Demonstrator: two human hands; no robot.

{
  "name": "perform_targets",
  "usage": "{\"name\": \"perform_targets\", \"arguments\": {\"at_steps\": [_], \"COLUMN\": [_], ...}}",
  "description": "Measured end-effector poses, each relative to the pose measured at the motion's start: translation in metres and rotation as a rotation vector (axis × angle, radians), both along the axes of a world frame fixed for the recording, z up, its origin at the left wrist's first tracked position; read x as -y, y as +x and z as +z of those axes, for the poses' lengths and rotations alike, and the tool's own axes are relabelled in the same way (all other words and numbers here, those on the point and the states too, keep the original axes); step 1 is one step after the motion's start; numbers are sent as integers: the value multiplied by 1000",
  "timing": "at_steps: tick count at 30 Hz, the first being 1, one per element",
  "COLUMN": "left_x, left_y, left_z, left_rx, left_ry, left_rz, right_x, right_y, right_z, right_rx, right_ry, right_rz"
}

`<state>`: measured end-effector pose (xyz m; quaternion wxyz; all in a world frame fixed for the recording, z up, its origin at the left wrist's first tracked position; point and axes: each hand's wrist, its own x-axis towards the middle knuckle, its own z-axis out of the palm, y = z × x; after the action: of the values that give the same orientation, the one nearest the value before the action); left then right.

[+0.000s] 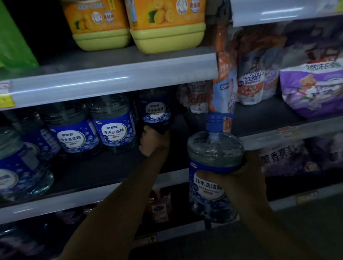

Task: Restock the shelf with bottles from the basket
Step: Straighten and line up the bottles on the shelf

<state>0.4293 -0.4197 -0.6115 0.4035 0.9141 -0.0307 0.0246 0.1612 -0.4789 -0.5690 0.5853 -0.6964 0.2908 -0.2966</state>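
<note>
Left hand [154,140]: fingers curled round the base of one bottle [155,108], deep on the middle shelf [108,170], just right of the standing row [114,125]. Right hand [250,177] grasps a second bottle [214,157] round its waist, out in front of the shelf edge — basket not in view. Risks: the low grip lets the first tip into the row; the one-handed hold on the second could slip; its pump head [216,121] may catch the rail above [113,83].

left hand [154,141] grips shelf bottle [155,108], right hand [248,177] pump bottle [212,157]
</note>
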Motion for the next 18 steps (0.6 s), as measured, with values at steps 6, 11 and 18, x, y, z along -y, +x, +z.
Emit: {"name": "perform_targets", "arguments": {"at_steps": [6,11,18], "left_x": [-34,-65,-108], "left_y": [-30,-61,-89], "left_z": [11,24,51], "left_rx": [85,161,172], "left_ry": [73,146,34], "left_rz": [-119,-319,-497], "right_x": [-10,-24,-42], "right_y": [-3,-3,-1], "right_z": [5,11,16], "right_rx": [-21,-49,-50], "right_ry": [-8,-12,-60], "right_rz": [-4,-39,-36]}}
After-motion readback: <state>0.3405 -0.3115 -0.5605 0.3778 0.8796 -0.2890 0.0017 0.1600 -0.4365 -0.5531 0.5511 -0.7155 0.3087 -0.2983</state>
